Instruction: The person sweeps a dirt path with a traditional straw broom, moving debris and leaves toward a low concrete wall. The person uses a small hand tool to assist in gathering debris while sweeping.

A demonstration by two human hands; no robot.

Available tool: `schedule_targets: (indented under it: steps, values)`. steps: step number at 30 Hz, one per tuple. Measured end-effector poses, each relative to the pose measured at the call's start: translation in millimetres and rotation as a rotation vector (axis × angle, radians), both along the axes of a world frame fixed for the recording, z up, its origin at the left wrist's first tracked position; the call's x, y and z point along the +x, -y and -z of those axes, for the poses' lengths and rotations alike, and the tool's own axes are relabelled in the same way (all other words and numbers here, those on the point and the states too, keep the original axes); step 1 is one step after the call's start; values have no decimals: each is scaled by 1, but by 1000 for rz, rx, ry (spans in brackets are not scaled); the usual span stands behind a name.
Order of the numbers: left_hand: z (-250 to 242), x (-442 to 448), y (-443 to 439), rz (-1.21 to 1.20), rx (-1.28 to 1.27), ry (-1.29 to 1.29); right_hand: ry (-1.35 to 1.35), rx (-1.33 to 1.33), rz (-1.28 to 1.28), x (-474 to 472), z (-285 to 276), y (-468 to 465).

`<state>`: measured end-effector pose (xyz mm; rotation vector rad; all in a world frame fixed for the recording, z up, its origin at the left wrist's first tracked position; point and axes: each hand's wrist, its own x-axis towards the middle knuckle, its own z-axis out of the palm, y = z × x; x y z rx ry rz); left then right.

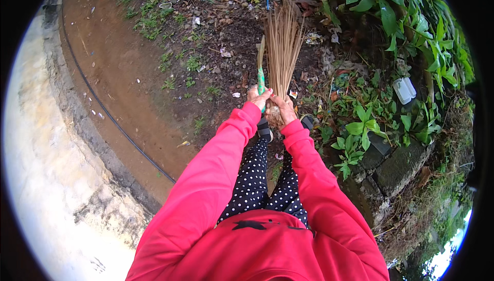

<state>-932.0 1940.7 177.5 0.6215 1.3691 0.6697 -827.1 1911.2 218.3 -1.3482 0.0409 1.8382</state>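
My left hand (258, 96) is closed around a slim tool (261, 74) with a green patterned grip. Its narrow brownish end points away from me, and I cannot tell whether that is a blade. My right hand (285, 110) grips a stick broom (285, 45) of thin brown ribs near its bound butt end. The ribs fan out away from me over dark soil. Both hands meet in front of my feet, with fingers nearly touching, and the tool lies alongside the broom's left edge. Fingers partly hide the broom's binding.
A black hose or cable (112, 117) runs along bare brown dirt beside a pale wall (50, 157) on the left. Litter and small stones dot the ground ahead. Leafy plants (362, 124), a white foam container (405, 90) and mossy concrete blocks (401, 169) lie to the right.
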Motion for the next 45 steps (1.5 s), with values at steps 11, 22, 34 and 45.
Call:
schedule_targets:
  steps: [11,22,34,45]
  values:
    - [-44,14,116,-110,-650,156,-342,-349,-186,61,-47,116]
    - [-44,120,88,247,-479,240,580,6,156,131,-69,109]
    - [-39,105,167,254,-844,84,233,-243,228,171,-40,185]
    - [-38,118,180,321,-624,32,390,-92,227,107,-78,267]
